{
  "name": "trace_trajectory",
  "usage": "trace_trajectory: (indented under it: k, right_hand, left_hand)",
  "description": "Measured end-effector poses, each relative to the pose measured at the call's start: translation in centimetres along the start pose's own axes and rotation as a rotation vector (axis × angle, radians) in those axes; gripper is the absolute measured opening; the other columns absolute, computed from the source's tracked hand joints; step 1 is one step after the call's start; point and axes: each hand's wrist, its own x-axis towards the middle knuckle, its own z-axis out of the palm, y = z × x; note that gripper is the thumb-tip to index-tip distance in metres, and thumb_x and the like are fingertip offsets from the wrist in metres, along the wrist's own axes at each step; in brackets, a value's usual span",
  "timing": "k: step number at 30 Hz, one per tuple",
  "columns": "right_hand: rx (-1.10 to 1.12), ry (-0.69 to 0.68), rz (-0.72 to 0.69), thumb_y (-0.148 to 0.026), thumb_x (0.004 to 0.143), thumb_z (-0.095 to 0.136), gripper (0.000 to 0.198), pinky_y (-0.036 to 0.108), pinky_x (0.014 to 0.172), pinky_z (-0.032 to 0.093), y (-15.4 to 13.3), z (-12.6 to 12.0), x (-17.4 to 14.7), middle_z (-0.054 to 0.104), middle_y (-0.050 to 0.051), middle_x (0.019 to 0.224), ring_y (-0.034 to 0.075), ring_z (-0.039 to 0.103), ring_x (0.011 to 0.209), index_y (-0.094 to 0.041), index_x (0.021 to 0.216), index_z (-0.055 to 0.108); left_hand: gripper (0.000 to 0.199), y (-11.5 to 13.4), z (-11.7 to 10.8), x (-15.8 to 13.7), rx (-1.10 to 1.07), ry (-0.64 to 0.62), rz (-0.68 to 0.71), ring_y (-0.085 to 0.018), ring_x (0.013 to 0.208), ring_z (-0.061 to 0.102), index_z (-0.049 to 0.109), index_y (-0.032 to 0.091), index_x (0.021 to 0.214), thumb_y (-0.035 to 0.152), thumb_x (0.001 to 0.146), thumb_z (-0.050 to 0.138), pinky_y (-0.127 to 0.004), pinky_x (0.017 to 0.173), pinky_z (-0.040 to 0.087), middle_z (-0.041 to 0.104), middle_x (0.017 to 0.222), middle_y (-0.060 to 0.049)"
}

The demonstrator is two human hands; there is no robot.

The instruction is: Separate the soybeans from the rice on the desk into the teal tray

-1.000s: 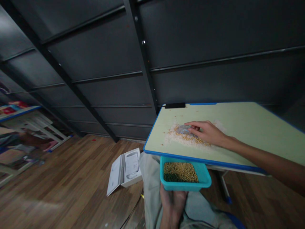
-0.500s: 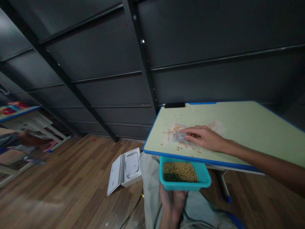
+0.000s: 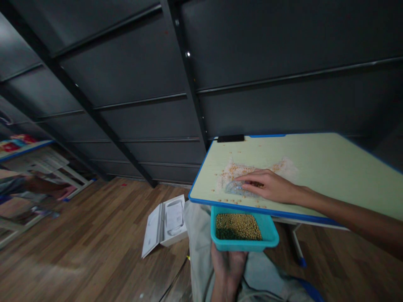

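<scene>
Turquoise tub (image 3: 267, 233) in cupped left hand (image 3: 229, 266); clear, apparently plastic half-disc (image 3: 233, 188) clamped in right fingers (image 3: 252, 175)

an upright turquoise tub (image 3: 245, 246) holds yellow beans (image 3: 244, 224); clear curved plastic (image 3: 233, 188) sits among scattered beans (image 3: 233, 168).

The desk (image 3: 333, 172) is pale yellow-green with bright blue edges, a black bar (image 3: 231, 138) at its far left corner. Toward its left edge, golden beans (image 3: 233, 168) fleck whitish grains (image 3: 288, 167) beside a clear, bluish piece (image 3: 233, 188). Below the near edge, a turquoise tray (image 3: 269, 235) shows tan beans (image 3: 246, 226) and dark green (image 3: 224, 233).
</scene>
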Motion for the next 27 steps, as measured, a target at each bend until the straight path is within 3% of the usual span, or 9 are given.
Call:
trace_trajectory:
  k: [13,20,27]
  right_hand:
    - [0.012,-0.041,-0.039,-0.031,0.103,0.057,0.033,0.036,0.091,0.054,-0.44,0.09,-0.23,0.079,0.007,0.114,0.021,0.075,0.098,-0.023,0.132,0.071]
    - [0.046,-0.090,-0.069,-0.035,0.102,0.060,0.035,0.032,0.079,0.054,-0.56,0.18,-0.46,0.080,0.007,0.095,0.019,0.073,0.083,-0.021,0.131,0.071]
    - [0.035,-0.067,-0.076,-0.034,0.102,0.059,0.033,0.034,0.081,0.055,-0.76,0.13,-0.46,0.080,0.007,0.097,0.020,0.073,0.085,-0.022,0.130,0.072]
  left_hand:
    - [0.040,0.06,0.18,-0.13,0.035,0.071,-0.031,-0.034,0.139,0.053,0.073,0.026,0.126,0.035,0.101,0.043,-0.061,0.118,0.038,0.073,0.133,-0.007]
    - [0.042,0.06,0.00,0.19,0.078,0.022,-0.020,-0.031,0.137,0.055,0.072,0.029,0.126,0.035,0.101,0.040,-0.059,0.120,0.034,0.074,0.132,-0.004]
    - [0.040,0.19,-0.29,0.11,0.103,-0.015,-0.037,-0.030,0.138,0.055,0.073,0.033,0.125,0.036,0.102,0.041,-0.059,0.122,0.030,0.074,0.130,-0.002]
